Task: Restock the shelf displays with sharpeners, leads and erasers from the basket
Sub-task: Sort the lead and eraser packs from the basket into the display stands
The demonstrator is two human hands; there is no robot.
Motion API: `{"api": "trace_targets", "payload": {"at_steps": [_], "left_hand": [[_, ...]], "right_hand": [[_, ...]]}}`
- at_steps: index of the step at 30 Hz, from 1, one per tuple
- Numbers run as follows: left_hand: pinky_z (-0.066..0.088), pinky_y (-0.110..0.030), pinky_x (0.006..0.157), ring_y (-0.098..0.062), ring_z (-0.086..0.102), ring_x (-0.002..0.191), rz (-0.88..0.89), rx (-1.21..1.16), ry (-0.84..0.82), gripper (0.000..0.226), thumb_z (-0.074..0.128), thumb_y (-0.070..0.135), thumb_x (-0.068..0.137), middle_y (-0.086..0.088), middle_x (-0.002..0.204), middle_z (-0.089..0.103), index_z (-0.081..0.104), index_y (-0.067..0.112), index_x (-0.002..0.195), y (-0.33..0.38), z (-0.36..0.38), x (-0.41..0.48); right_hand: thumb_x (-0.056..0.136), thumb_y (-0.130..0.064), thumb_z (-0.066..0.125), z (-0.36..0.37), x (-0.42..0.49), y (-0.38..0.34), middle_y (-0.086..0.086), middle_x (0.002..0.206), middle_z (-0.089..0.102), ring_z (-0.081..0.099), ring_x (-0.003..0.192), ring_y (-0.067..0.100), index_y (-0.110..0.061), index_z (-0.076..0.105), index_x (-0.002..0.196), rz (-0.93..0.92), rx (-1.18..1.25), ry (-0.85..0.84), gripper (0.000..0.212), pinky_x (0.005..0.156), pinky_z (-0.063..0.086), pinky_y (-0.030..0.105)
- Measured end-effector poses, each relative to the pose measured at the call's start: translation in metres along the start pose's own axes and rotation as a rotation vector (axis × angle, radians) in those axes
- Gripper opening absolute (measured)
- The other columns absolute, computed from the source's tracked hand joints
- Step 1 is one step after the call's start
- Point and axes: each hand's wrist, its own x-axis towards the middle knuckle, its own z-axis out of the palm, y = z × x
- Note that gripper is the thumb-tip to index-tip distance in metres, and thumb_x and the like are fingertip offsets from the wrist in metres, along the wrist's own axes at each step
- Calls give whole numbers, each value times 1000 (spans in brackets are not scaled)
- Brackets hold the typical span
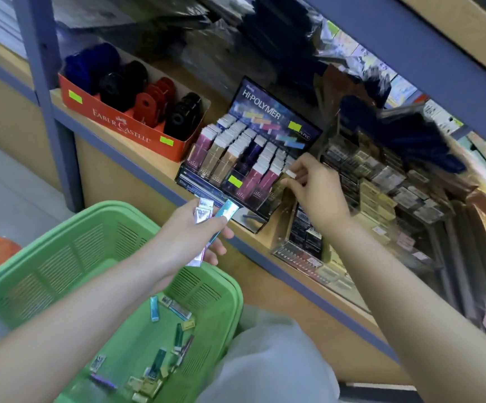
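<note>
Below, green basket [47,271] holds loose lead cases [154,308]; red box [114,123] holds sharpeners [151,103]

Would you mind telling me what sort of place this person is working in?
Most likely a stationery shop: an orange Faber-Castell box of sharpeners and a Hi-Polymer lead display with bright label stickers stand on a shelf, and a green basket holds loose packets.

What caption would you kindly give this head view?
Right hand pinches a lead case at the Hi-Polymer display; left hand holds spare packs.
</note>
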Motion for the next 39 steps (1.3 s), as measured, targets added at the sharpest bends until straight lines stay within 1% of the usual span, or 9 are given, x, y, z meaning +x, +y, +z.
{"api": "trace_targets", "payload": {"at_steps": [7, 9, 12, 16, 20, 24, 31, 35, 39], "left_hand": [[54, -42, 79, -22, 64, 65, -25, -97, -40, 11, 55, 9, 93, -6, 84, 72, 55, 19, 97, -4, 3, 5], [58, -38, 73, -18, 67, 66, -20, -139, -60, 13, 55, 7, 93, -6, 89, 72, 55, 19, 98, -4, 4, 5], [58, -27, 60, -15, 69, 69, 6, -144, -86, 12, 56, 7, 93, -6, 92, 73, 57, 17, 101, -3, 7, 3], [55, -25, 55, -17, 71, 72, 25, -95, -112, 13, 57, 6, 92, -1, 88, 74, 58, 17, 99, -3, 6, 2], [55, -23, 53, -15, 71, 74, 34, -44, -153, 14, 60, 7, 90, -3, 91, 73, 62, 16, 100, -2, 8, -4], [48, -18, 45, -7, 63, 57, 28, 2, -29, 13, 62, 12, 89, -5, 86, 68, 61, 7, 101, -2, 1, 0], [27, -17, 37, -6, 34, 36, 99, 119, -39, 9, 63, 25, 89, 3, 47, 44, 63, 18, 94, 1, 4, -7], [25, -16, 36, -4, 30, 37, 106, 109, -120, 10, 63, 21, 89, 10, 44, 41, 61, 14, 96, 2, 9, -11], [25, -21, 39, -9, 30, 40, 12, 35, -25, 23, 56, 20, 93, 2, 54, 40, 42, 11, 108, 4, 5, -5]], "right_hand": [[88, -2, 63, 13, -16, 7, 9, 97, 61, 58, 85, 26, -4, 68, 112, -170, -334, 94, 25, 58, 50, 35], [85, 1, 64, 14, -19, 5, 14, 103, 62, 57, 91, 32, -4, 65, 117, -221, -448, 121, 32, 61, 51, 38], [98, -13, 49, 8, -33, -18, 8, 115, 56, 52, 101, 18, -7, 58, 124, -101, -138, 103, 28, 86, 46, 32], [96, -21, 52, 0, -57, -55, -4, 96, 61, 53, 78, -8, -15, 62, 113, 60, 344, -117, 20, 69, 41, 5], [89, -14, 65, -11, -72, -63, -6, 78, 67, 62, 70, 4, -19, 66, 89, 163, 518, -199, 5, 68, 53, 19], [92, -7, 59, -19, -77, -61, 7, 80, 68, 69, 74, 15, -12, 61, 88, 345, 811, -211, 6, 71, 57, 24], [85, -17, 69, -10, -99, -56, -9, 81, 66, 58, 71, 1, -23, 65, 90, 164, 377, -361, 9, 70, 45, 12], [85, -23, 70, -6, -99, -62, -2, 76, 65, 51, 62, 1, -18, 64, 85, 105, 366, -341, 8, 63, 46, 17], [86, -21, 68, -15, -85, -67, -6, 84, 65, 62, 71, 2, -23, 54, 88, 129, 392, -272, 14, 65, 50, 16]]}}
